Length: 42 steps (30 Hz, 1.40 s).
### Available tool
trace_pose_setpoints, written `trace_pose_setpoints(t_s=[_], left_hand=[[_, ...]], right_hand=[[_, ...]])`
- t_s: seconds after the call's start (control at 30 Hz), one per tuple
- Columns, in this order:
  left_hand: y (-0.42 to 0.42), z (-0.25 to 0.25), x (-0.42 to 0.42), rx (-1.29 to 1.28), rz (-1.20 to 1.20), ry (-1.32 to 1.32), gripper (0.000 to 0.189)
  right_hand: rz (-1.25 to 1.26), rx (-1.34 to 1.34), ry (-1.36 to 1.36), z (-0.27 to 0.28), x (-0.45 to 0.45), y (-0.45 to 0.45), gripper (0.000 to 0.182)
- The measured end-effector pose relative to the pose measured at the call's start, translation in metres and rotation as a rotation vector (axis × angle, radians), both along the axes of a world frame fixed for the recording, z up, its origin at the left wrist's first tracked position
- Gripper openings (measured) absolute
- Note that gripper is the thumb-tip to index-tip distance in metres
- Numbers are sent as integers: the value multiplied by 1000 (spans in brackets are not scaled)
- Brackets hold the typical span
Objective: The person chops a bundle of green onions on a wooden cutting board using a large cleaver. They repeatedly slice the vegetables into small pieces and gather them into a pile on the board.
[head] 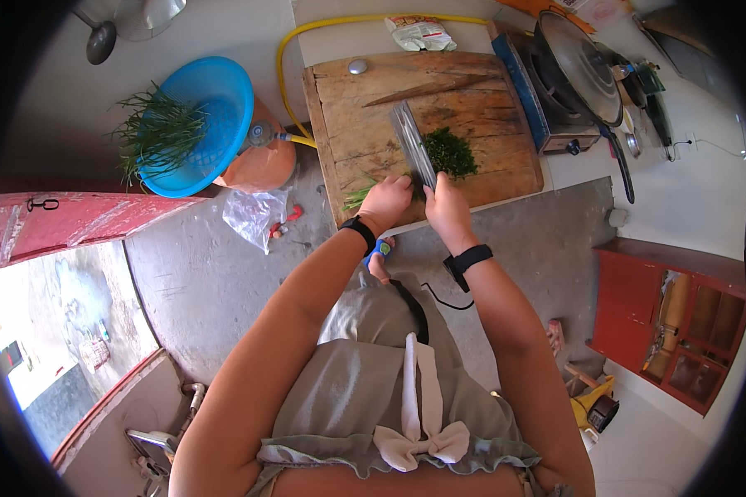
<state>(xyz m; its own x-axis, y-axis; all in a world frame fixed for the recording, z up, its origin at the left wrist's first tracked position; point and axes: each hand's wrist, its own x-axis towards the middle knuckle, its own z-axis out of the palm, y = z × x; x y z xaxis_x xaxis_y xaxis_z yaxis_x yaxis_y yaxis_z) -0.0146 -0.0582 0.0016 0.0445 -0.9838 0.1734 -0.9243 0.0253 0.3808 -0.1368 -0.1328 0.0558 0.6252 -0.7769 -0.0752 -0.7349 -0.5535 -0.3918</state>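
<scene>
A worn wooden cutting board [497, 87] lies in front of me. My right hand [449, 208] grips the handle of a cleaver [414, 141], whose wide metal blade points away from me over the board. Close on the left of the blade, my left hand [385, 200] holds down a bunch of long green stalks [355, 197], which look like garlic chives; their ends show left of my fingers. To the right of the blade sits a pile of finely chopped greens [451, 153]. My left fingertips and the stalks' cut ends are partly hidden.
Left of the board, a blue plastic colander [239, 93] with more long greens [161, 133] rests on an orange gas cylinder [267, 164]. A yellow hose [280, 68] curves behind the board. At right stands a gas stove [544, 124] with a lidded wok [578, 68]. A plastic packet [419, 34] lies behind.
</scene>
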Motion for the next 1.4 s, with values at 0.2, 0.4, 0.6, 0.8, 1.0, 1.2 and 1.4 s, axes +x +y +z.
trace_pose_setpoints(t_s=[0.2,0.4,0.6,0.8,1.0,1.2,1.4], left_hand=[[2,0,-2,13,13,32,15],[1,0,0,0,20,46,17],[-2,0,-2,55,33,62,23],[4,-5,2,-46,33,142,27],[3,-7,4,-126,21,126,22],[4,-5,4,-39,21,150,26],[8,-7,5,-56,36,175,26]], right_hand=[[-33,50,48,5,12,9,20],[-110,63,99,0,33,3,19],[14,7,-32,-2,29,-29,22],[-1,192,-96,14,13,-29,25],[179,-6,4,5,2,-25,22],[350,3,106,11,9,-26,17],[314,132,286,37,30,-23,14]])
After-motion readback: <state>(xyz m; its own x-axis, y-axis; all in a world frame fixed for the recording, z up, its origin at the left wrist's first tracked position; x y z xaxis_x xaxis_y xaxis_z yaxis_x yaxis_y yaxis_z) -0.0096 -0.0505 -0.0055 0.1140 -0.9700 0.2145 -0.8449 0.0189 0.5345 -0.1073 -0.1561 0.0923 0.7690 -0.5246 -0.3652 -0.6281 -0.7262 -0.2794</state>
